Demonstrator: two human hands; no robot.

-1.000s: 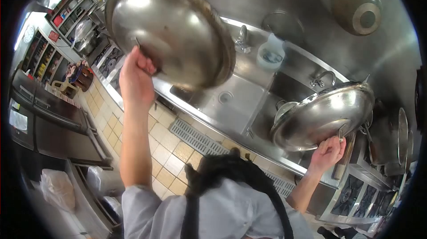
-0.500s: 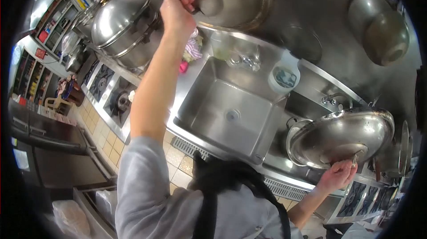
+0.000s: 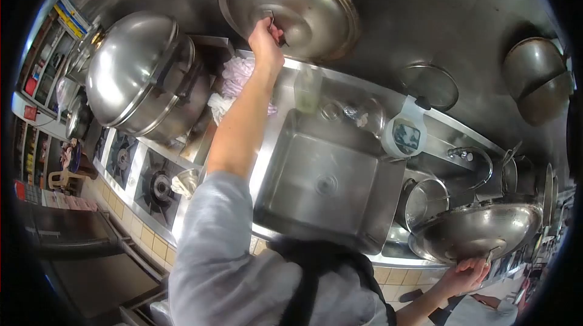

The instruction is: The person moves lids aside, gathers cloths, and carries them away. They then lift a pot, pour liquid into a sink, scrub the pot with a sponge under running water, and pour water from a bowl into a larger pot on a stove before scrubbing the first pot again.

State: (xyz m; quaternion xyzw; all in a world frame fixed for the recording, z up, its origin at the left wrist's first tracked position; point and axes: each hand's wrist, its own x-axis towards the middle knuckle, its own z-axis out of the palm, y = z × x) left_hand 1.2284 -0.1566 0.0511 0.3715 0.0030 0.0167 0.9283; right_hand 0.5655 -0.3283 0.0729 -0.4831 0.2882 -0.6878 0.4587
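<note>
Up by the back wall, my left hand (image 3: 267, 39) grips the small handle in the middle of a large round metal lid (image 3: 313, 13), which stands tilted behind the sink's back edge. At the lower right, my right hand (image 3: 466, 276) is closed on the handle of a second large metal lid (image 3: 486, 229), its shiny domed side facing me. That lid is tilted at the right end of the counter. Between my arms lies a deep steel sink (image 3: 316, 183) with a round drain in its floor.
Left of my left arm stand a big domed pot (image 3: 139, 71), lilac cloths (image 3: 238, 76) and a gas stove (image 3: 159, 187). A white jug (image 3: 405, 135), a strainer (image 3: 427, 201) and a faucet (image 3: 480, 159) are right of the sink. Part of another person (image 3: 483, 311) shows lower right.
The view has shifted. Against the sink, the right lid and my right hand are lower, uncovering the strainer and more of the faucet. My left hand still holds its lid.
</note>
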